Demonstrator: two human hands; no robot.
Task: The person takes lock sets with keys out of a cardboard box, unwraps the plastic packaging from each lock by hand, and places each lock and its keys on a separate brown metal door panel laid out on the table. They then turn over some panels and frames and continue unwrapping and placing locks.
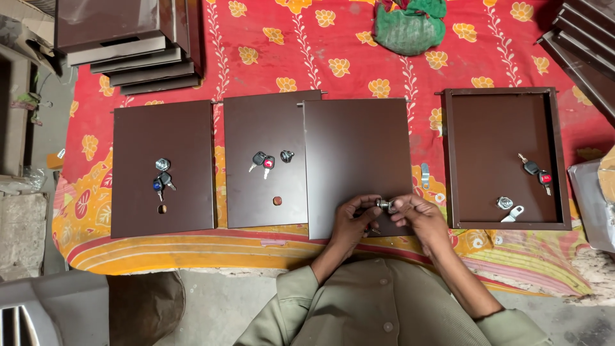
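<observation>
Both my hands meet over the near edge of the middle brown metal door panel (356, 154). My left hand (354, 219) and my right hand (415, 214) pinch a small silver cam lock (383, 204) between their fingertips, just above the panel. Two more brown panels lie to the left: one (162, 138) carries a lock and blue-capped keys (161, 179), the other (262, 128) a lock and red-capped keys (264, 160). Each has a small round hole near its front edge.
A panel lying rim-up (506, 106) at right holds keys (537, 172), a lock (504, 202) and a cam plate. Another cam plate (425, 175) rests on the red flowered cloth (359, 57). Stacked panels (122, 45) sit far left, a green cloth bundle (410, 25) at the back.
</observation>
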